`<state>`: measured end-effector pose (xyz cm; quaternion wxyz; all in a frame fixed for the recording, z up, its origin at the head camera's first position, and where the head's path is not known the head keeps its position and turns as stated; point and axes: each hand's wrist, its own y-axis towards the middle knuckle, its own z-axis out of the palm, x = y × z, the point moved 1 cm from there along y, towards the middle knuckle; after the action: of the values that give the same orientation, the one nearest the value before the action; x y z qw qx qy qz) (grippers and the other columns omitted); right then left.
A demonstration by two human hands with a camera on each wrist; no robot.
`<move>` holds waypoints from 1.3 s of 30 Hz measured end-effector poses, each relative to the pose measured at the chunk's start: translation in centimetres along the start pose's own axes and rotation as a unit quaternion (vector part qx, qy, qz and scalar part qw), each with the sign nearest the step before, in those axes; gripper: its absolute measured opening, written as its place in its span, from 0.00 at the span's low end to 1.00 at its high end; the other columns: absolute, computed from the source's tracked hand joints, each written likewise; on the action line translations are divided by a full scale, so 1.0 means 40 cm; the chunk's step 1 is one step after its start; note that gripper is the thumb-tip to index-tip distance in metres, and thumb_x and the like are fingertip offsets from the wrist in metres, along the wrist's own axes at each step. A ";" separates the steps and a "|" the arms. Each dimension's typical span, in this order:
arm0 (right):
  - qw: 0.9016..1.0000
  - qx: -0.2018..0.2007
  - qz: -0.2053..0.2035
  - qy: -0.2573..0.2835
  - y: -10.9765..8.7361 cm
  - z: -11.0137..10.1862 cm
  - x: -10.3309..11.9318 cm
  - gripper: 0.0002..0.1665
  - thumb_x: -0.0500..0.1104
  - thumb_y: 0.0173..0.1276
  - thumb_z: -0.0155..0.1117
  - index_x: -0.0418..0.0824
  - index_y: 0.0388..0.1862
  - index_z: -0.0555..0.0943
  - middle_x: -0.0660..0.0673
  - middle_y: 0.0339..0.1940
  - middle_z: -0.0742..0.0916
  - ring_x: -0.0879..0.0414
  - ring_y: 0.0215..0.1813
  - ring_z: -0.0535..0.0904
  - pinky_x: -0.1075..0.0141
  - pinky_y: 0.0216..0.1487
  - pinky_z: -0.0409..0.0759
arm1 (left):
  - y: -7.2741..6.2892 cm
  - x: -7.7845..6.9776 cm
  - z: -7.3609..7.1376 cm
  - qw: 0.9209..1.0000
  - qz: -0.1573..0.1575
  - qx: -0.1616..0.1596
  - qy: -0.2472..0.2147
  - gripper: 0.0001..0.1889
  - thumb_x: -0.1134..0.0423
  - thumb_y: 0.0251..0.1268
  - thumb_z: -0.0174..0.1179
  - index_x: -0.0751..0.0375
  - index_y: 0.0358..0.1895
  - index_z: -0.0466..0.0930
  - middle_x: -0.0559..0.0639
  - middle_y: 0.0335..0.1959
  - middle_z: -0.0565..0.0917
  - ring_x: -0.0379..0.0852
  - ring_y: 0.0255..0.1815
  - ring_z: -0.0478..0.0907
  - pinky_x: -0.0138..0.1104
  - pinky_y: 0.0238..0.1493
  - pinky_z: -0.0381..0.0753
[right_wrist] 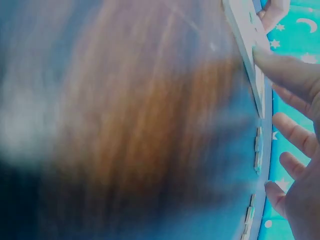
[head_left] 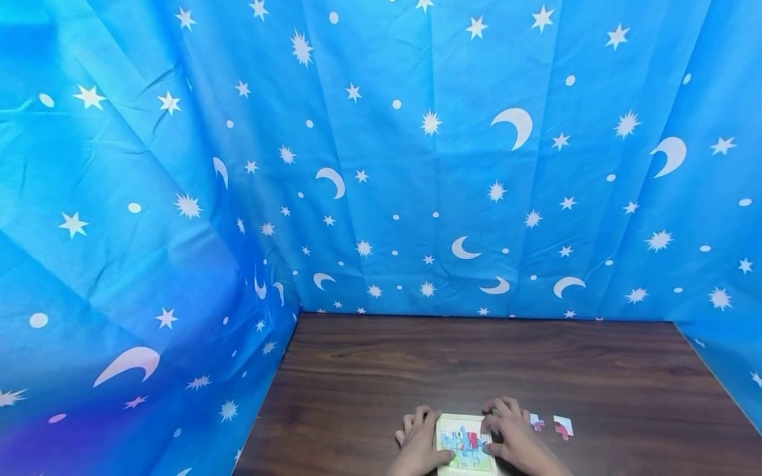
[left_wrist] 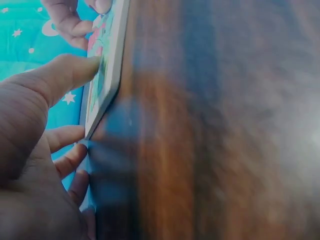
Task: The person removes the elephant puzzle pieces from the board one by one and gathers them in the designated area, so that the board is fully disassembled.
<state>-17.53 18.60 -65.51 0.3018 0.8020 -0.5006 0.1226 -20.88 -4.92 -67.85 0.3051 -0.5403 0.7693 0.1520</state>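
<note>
A jigsaw puzzle in a pale tray (head_left: 467,416) lies on the table, its blue, green and red pieces (head_left: 464,444) fitted together. My left hand (head_left: 419,444) holds the tray's left side, the thumb on the picture and the fingertips by the outer edge, as the left wrist view (left_wrist: 65,75) also shows. From the right, my right hand (head_left: 516,437) rests its thumb and forefinger on the tray's right part; its other fingers spread past the edge. Whether a piece lies under those fingertips is hidden.
Right of the right hand lie two loose puzzle pieces, a white-and-pink one (head_left: 537,422) partly behind the fingers and another white-and-red one (head_left: 563,426). The brown wooden table (head_left: 357,370) ends at a blue curtain (head_left: 405,165) with stars and moons, at the back and sides.
</note>
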 end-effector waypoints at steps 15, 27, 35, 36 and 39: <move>0.992 -0.092 0.026 0.078 -0.009 0.015 0.008 0.21 0.39 0.50 0.79 0.59 0.20 0.75 0.46 0.43 0.81 0.41 0.51 0.70 0.46 0.40 0.62 | 0.004 -0.042 0.029 0.994 -0.047 -0.070 0.064 0.33 0.45 0.47 0.77 0.58 0.53 0.76 0.53 0.55 0.68 0.56 0.49 0.62 0.46 0.35 0.56; 0.991 -0.079 0.045 0.097 -0.005 0.008 0.024 0.23 0.35 0.53 0.76 0.58 0.18 0.73 0.46 0.43 0.80 0.41 0.54 0.67 0.44 0.43 0.59 | -0.005 -0.054 0.036 0.994 -0.049 -0.040 0.094 0.48 0.26 0.42 0.71 0.58 0.60 0.71 0.56 0.61 0.67 0.57 0.51 0.62 0.48 0.35 0.58; 0.991 -0.085 0.061 0.077 -0.006 0.026 0.041 0.22 0.35 0.50 0.76 0.57 0.17 0.73 0.48 0.41 0.79 0.41 0.53 0.68 0.36 0.43 0.60 | -0.003 -0.082 0.049 0.981 -0.071 -0.061 0.169 0.57 0.27 0.30 0.77 0.61 0.64 0.68 0.58 0.61 0.68 0.59 0.54 0.65 0.51 0.37 0.64; 0.991 -0.080 0.065 0.086 -0.007 0.025 0.043 0.22 0.34 0.50 0.76 0.56 0.18 0.72 0.48 0.41 0.79 0.40 0.53 0.68 0.36 0.44 0.59 | -0.004 -0.084 0.049 0.980 -0.073 -0.062 0.172 0.58 0.27 0.30 0.78 0.61 0.63 0.68 0.58 0.62 0.68 0.59 0.54 0.65 0.51 0.37 0.64; 0.988 -0.057 0.084 0.118 -0.011 0.021 0.050 0.21 0.33 0.54 0.73 0.54 0.18 0.72 0.48 0.42 0.79 0.40 0.54 0.66 0.37 0.45 0.56 | -0.006 -0.090 0.045 0.981 -0.078 -0.064 0.167 0.58 0.28 0.28 0.79 0.62 0.63 0.68 0.59 0.62 0.68 0.59 0.55 0.65 0.51 0.38 0.64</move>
<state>-16.31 16.78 -65.34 0.3932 0.7186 -0.5329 0.2124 -19.28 -1.31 -66.92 0.1481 -0.6348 0.7537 0.0840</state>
